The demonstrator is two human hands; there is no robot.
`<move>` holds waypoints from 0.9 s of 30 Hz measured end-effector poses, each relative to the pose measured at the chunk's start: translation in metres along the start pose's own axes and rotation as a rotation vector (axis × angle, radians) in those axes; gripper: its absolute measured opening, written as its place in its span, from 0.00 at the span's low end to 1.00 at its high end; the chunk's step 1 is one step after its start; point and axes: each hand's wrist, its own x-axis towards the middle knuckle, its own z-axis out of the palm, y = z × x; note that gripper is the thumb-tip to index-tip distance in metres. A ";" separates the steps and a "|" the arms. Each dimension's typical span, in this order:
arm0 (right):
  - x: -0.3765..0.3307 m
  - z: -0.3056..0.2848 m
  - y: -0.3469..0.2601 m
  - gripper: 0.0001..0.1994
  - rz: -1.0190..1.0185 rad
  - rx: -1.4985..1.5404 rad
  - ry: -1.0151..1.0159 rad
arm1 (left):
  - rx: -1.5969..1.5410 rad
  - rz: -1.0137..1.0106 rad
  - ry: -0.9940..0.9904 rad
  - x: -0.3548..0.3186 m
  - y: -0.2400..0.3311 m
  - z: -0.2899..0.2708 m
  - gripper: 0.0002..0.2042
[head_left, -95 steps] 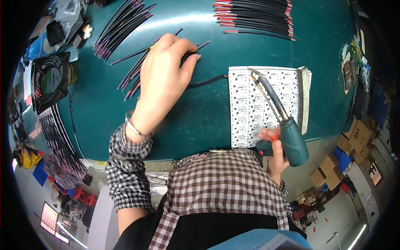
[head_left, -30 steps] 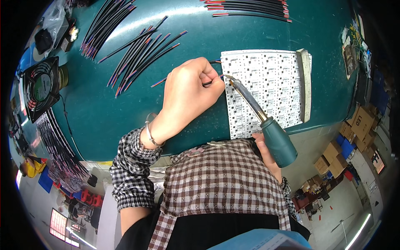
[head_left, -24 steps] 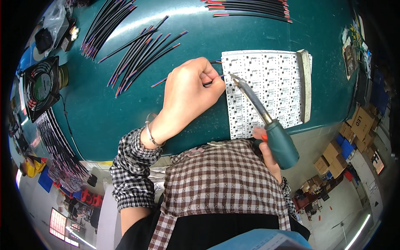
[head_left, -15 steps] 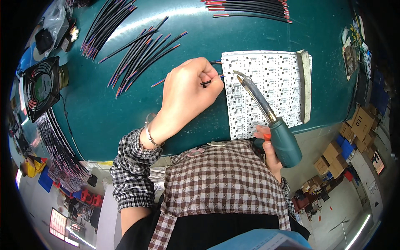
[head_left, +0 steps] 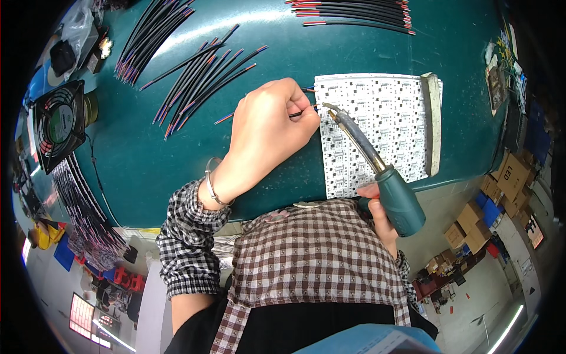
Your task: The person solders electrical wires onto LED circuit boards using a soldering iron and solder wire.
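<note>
My left hand pinches a black cable at the left edge of a white circuit board panel, which is dotted with small dark parts. The cable's thin end points toward the panel. My right hand is wrapped round the dark green handle of a soldering iron. The iron slants up and left across the panel, its bent tip close to the cable's end; whether they touch, I cannot tell. Another cable end shows just beyond my left fingers.
Loose black cables with coloured ends lie left of my left hand. More bundles lie at the back. A metal bar runs along the panel's right side. A black fan stands at the table's left edge.
The iron's tip has shifted slightly left and down, toward the cable's end in my left hand. My left hand has moved very slightly to the right.
</note>
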 end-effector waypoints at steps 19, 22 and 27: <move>-0.013 -0.004 0.015 0.25 -0.003 -0.047 -0.025 | -0.033 -0.003 0.024 -0.005 0.001 0.003 0.06; -0.011 0.002 0.010 0.25 0.004 0.070 0.029 | -0.021 -0.008 0.020 -0.006 -0.003 0.005 0.06; -0.002 0.000 0.007 0.25 0.036 0.154 0.047 | -0.010 -0.038 0.023 0.001 -0.004 0.004 0.07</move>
